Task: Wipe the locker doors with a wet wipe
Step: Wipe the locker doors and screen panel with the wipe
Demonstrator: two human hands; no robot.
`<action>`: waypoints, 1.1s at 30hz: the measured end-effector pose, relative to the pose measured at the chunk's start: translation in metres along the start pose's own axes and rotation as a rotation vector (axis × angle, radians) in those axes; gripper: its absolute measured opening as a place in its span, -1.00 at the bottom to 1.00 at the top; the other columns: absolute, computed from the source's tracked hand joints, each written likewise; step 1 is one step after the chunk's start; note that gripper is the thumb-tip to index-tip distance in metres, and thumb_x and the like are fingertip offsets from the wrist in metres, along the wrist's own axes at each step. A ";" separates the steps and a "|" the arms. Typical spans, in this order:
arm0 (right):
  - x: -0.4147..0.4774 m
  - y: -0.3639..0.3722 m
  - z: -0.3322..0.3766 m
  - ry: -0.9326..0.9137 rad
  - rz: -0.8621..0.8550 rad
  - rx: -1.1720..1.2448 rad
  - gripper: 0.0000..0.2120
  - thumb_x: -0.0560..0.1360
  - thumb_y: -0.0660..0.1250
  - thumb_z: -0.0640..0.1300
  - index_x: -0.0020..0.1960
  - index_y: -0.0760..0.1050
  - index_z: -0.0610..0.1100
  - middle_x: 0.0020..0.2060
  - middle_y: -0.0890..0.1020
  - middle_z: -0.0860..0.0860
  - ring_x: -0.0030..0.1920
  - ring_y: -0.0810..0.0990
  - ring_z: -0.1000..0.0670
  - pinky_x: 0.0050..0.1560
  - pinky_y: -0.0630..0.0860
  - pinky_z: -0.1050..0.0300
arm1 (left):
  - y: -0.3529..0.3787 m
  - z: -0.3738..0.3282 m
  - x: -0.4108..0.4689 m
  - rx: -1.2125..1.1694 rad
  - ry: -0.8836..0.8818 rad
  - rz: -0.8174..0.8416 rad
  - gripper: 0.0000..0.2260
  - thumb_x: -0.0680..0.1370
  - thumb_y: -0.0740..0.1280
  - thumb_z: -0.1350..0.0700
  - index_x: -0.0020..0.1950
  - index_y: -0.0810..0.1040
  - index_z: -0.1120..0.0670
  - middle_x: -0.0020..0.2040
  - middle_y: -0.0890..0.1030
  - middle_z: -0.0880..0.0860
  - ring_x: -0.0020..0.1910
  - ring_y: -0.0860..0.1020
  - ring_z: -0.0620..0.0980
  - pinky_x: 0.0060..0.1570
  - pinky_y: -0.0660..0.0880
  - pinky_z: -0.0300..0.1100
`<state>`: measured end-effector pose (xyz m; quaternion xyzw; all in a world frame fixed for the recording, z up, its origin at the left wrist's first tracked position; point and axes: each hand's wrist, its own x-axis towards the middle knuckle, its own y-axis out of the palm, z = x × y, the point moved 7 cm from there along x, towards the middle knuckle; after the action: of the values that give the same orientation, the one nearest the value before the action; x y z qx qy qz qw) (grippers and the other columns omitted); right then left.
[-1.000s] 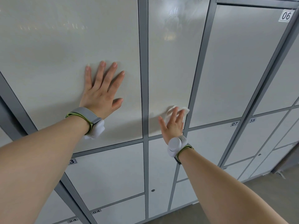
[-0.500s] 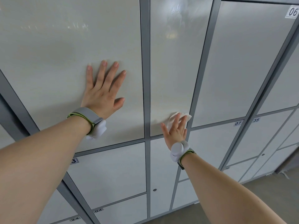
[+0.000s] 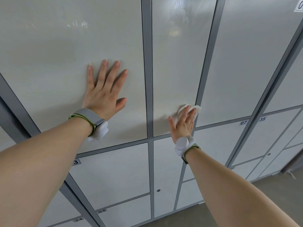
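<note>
The right hand [image 3: 182, 124] has slid the wet wipe [image 3: 190, 109] upward, fingers flat.

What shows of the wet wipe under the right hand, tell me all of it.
The wet wipe is a small white sheet, thin and soft-looking, bunched into folds. Most of it is hidden under the straight fingers of the right hand, which press it flat on the narrow locker door, low down near the door's right edge. Its crumpled rim sticks out past the fingertips, reaching toward the grey frame strip. Whether it is damp cannot be told.
</note>
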<state>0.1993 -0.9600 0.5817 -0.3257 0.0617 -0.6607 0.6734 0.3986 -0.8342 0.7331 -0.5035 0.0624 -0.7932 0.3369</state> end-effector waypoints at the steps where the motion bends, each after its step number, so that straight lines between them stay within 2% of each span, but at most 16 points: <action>1: -0.006 0.006 -0.008 0.042 0.031 -0.008 -0.22 0.57 0.15 0.16 0.54 -0.27 -0.08 0.51 -0.29 -0.14 0.52 -0.25 -0.11 0.50 -0.16 0.00 | 0.000 0.000 0.000 -0.002 0.000 -0.002 -0.30 0.47 0.20 -0.10 0.54 0.07 0.13 0.51 0.01 0.15 0.47 -0.10 0.24 0.38 -0.43 0.13; 3: -0.014 0.012 -0.021 0.119 0.083 -0.014 -0.22 0.57 0.14 0.16 0.54 -0.27 -0.08 0.51 -0.30 -0.15 0.53 -0.17 -0.14 0.49 -0.10 -0.02 | 0.000 0.000 0.000 -0.005 0.003 0.000 -0.30 0.46 0.20 -0.09 0.54 0.07 0.12 0.51 0.01 0.15 0.46 -0.09 0.25 0.37 -0.43 0.13; 5: -0.014 0.008 -0.018 0.133 0.072 0.017 -0.23 0.57 0.14 0.16 0.55 -0.24 -0.10 0.51 -0.30 -0.16 0.53 -0.17 -0.13 0.49 -0.11 -0.01 | -0.001 0.000 0.000 -0.005 0.006 0.000 -0.30 0.46 0.21 -0.09 0.54 0.07 0.12 0.52 0.02 0.16 0.47 -0.09 0.25 0.38 -0.42 0.14; 9: 0.008 -0.017 0.018 -0.052 -0.056 0.100 -0.25 0.55 0.09 0.20 0.55 -0.20 -0.07 0.52 -0.27 -0.11 0.51 -0.30 -0.05 0.47 -0.29 0.08 | -0.001 0.000 0.000 -0.004 0.005 0.001 -0.30 0.46 0.21 -0.09 0.54 0.07 0.12 0.52 0.01 0.14 0.47 -0.12 0.23 0.37 -0.43 0.13; 13: 0.017 -0.024 0.025 -0.115 -0.103 0.081 -0.25 0.49 0.03 0.21 0.55 -0.17 -0.05 0.52 -0.24 -0.12 0.52 -0.29 -0.06 0.46 -0.30 0.09 | 0.000 -0.001 -0.001 -0.001 0.011 0.001 -0.31 0.46 0.21 -0.09 0.53 0.09 0.12 0.51 0.03 0.15 0.46 -0.07 0.26 0.38 -0.41 0.14; 17: 0.003 -0.001 -0.018 0.084 -0.018 0.102 -0.17 0.51 0.11 0.26 0.54 -0.24 -0.10 0.51 -0.28 -0.19 0.52 -0.26 -0.14 0.50 -0.19 -0.04 | 0.001 -0.002 -0.002 0.005 0.012 0.001 -0.30 0.47 0.20 -0.10 0.53 0.08 0.11 0.51 0.02 0.15 0.47 -0.08 0.25 0.38 -0.41 0.14; 20: -0.011 0.018 -0.044 0.211 0.098 0.064 -0.18 0.56 0.17 0.17 0.54 -0.26 -0.13 0.50 -0.28 -0.22 0.53 -0.19 -0.17 0.50 -0.11 0.03 | 0.001 -0.001 -0.002 0.007 0.009 0.003 -0.30 0.47 0.20 -0.10 0.54 0.06 0.11 0.51 0.01 0.13 0.46 -0.11 0.22 0.37 -0.42 0.13; 23: -0.016 0.025 -0.050 0.292 0.169 0.103 -0.17 0.55 0.15 0.21 0.54 -0.29 -0.10 0.50 -0.32 -0.17 0.53 -0.15 -0.15 0.49 -0.03 0.03 | 0.002 -0.001 -0.002 0.012 0.010 0.000 -0.30 0.47 0.21 -0.10 0.54 0.07 0.11 0.51 0.01 0.14 0.46 -0.10 0.24 0.38 -0.42 0.14; 25: -0.009 0.020 -0.039 0.255 0.132 0.144 -0.17 0.54 0.14 0.23 0.54 -0.29 -0.08 0.50 -0.33 -0.15 0.53 -0.19 -0.15 0.50 -0.08 -0.03 | 0.002 -0.001 -0.002 0.010 0.010 -0.002 -0.30 0.47 0.21 -0.10 0.54 0.06 0.11 0.51 0.01 0.14 0.46 -0.10 0.24 0.38 -0.42 0.14; 27: -0.002 0.009 -0.020 0.131 0.049 0.162 -0.18 0.54 0.11 0.28 0.54 -0.26 -0.06 0.50 -0.32 -0.13 0.52 -0.25 -0.12 0.51 -0.13 -0.06 | 0.002 -0.002 -0.002 0.002 0.009 -0.003 -0.30 0.47 0.22 -0.09 0.54 0.07 0.11 0.51 0.01 0.14 0.46 -0.10 0.24 0.37 -0.41 0.14; 29: 0.000 0.003 -0.008 0.044 0.005 0.163 -0.14 0.45 0.03 0.37 0.55 -0.25 -0.03 0.51 -0.32 -0.10 0.52 -0.28 -0.09 0.51 -0.15 -0.04 | 0.002 -0.002 -0.002 0.000 0.006 -0.003 -0.30 0.46 0.22 -0.09 0.53 0.07 0.11 0.51 0.02 0.14 0.46 -0.11 0.24 0.37 -0.41 0.14; 33: -0.009 0.018 -0.019 0.103 0.060 0.086 -0.07 0.43 0.06 0.40 0.54 -0.27 -0.08 0.50 -0.30 -0.17 0.52 -0.24 -0.14 0.50 -0.05 -0.07 | 0.002 -0.003 -0.002 0.005 0.017 0.000 -0.30 0.47 0.21 -0.09 0.54 0.08 0.11 0.51 0.01 0.15 0.46 -0.10 0.25 0.37 -0.41 0.14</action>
<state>0.2039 -0.9601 0.5538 -0.2601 0.0777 -0.6581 0.7023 0.3979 -0.8352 0.7292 -0.4958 0.0633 -0.7975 0.3378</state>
